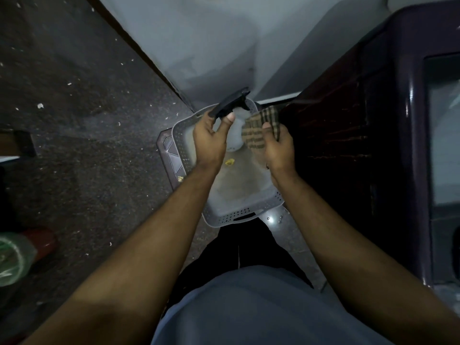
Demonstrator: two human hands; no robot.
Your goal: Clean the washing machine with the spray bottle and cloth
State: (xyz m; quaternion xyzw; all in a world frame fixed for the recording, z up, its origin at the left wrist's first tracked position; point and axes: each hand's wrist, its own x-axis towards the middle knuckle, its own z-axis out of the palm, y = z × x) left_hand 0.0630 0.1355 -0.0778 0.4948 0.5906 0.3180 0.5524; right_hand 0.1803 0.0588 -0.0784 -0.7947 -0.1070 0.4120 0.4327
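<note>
My left hand [210, 136] grips the spray bottle [234, 135] by its black trigger head, and the pale bottle body hangs below the fingers over a grey basket. My right hand [277, 145] is closed on a brown-and-green checked cloth [260, 128], bunched just right of the bottle. Both hands are held close together, almost touching. The dark purple washing machine [388, 120] stands directly to the right, its side wall next to the cloth and its glass lid panel at the frame's right edge.
The grey perforated basket [239, 216] sits on a dark stool [168, 155] below my hands, with a small yellow scrap inside. A pale wall rises behind. Speckled dark floor spreads to the left, where a green-topped container [12, 257] stands.
</note>
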